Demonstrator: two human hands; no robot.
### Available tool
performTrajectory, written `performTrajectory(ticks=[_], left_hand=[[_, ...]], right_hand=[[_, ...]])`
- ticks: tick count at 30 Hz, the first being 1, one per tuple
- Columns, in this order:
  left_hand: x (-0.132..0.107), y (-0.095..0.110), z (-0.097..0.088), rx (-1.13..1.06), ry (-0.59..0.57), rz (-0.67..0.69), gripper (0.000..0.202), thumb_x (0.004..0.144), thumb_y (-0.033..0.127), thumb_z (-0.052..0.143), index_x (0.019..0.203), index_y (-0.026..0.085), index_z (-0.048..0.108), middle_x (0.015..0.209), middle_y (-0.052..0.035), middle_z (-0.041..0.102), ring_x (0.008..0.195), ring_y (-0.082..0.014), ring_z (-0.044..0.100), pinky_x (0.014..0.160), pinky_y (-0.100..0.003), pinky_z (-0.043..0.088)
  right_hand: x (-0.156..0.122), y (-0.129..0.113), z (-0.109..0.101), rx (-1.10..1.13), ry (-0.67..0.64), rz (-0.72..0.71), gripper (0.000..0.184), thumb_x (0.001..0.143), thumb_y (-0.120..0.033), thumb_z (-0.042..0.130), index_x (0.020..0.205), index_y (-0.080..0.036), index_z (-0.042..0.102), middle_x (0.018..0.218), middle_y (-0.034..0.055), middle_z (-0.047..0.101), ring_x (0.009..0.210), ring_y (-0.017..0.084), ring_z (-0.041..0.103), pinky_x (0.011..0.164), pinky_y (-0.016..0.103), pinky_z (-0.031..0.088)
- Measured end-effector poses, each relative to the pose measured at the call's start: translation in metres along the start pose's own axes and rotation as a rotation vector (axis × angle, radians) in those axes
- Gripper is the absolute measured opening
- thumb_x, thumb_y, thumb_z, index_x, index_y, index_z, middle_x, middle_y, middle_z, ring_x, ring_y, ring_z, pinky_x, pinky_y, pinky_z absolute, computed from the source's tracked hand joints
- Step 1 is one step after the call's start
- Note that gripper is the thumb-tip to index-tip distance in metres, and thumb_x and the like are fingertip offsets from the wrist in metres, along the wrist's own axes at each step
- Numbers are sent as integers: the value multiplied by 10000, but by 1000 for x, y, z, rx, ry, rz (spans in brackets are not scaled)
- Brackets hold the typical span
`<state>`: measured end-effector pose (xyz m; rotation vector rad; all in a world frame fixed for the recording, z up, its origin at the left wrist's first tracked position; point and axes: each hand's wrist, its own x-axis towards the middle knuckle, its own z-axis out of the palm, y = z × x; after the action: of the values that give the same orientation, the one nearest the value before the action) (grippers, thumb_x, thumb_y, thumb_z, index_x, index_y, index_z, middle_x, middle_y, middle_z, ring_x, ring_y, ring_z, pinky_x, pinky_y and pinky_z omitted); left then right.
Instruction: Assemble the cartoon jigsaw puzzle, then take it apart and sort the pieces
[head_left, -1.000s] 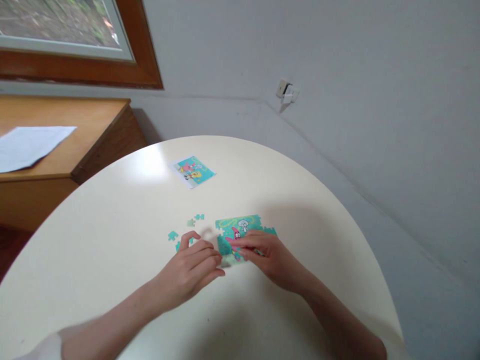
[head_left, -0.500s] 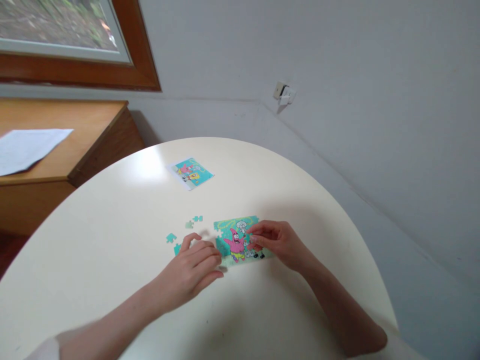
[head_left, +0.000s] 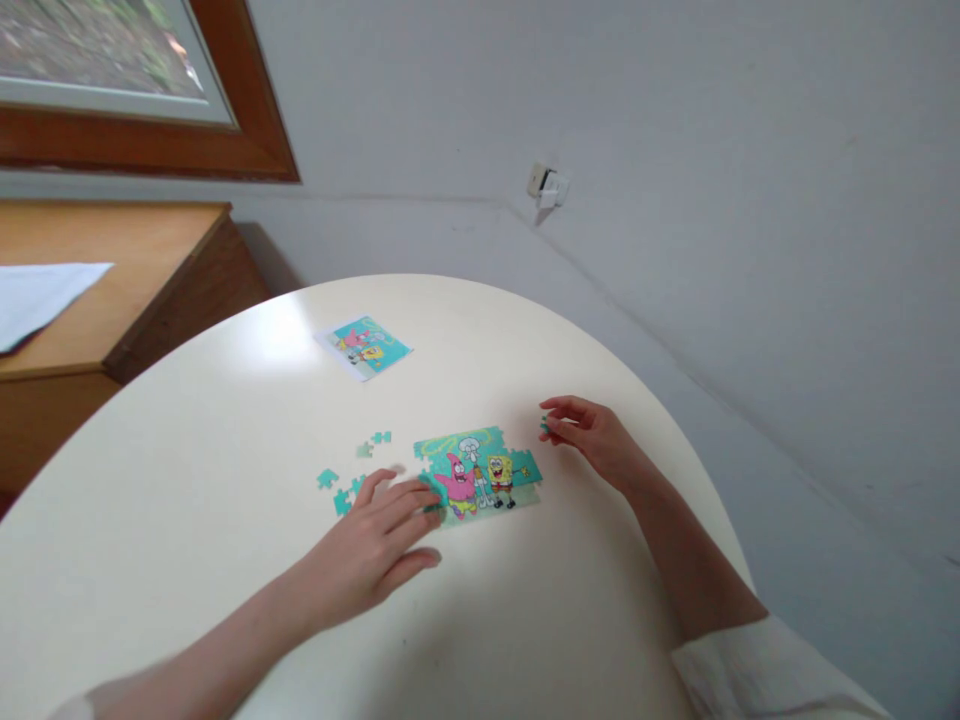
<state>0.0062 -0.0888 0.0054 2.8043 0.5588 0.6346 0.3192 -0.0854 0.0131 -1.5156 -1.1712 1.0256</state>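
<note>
A partly built cartoon jigsaw puzzle lies flat on the round cream table. My left hand rests flat with fingers stretched out, the fingertips touching the puzzle's left edge and nothing in its grasp. To the right of the puzzle, my right hand pinches a small teal puzzle piece between thumb and fingers, just above the tabletop. Several loose teal pieces lie left of the puzzle, by my left fingers.
A small reference picture card lies farther back on the table. A wooden desk with a white paper stands at the left under a framed window. A wall socket sits on the grey wall.
My right hand has drawn off the puzzle and moved right, now pinching a teal piece beside it. The puzzle picture is uncovered. My left hand stayed at the puzzle's left edge, fingers flattening.
</note>
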Motion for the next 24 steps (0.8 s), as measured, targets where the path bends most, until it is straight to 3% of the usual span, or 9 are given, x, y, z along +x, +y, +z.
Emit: performTrajectory(ticks=[7,14,24], left_hand=[[1,1,-1,-5,3,8,197,886,290,475,1040,196,553,1078,-62,633,1068,-181,537,1035,-426,268],[4,4,-5,-45,75,13,149,890,186,442,940,192,583,933,-35,659,933,-147,580,997,-400,326],[5,4,-7,-50,94,60,168,868,120,424,900,178,579,817,-26,646,823,-127,586,926,-350,386]], right_hand=[[0,-1,2,-62,-46,103,362,549,-430,718,788,-164,668,708,35,673,657,153,623,610,280,473],[-1,0,3,-54,-64,106,351,571,-402,710,818,-156,674,743,43,690,664,153,634,648,299,498],[-1,-5,5,-62,-67,99,366,569,-387,727,846,-151,682,634,13,663,576,123,604,616,278,501]])
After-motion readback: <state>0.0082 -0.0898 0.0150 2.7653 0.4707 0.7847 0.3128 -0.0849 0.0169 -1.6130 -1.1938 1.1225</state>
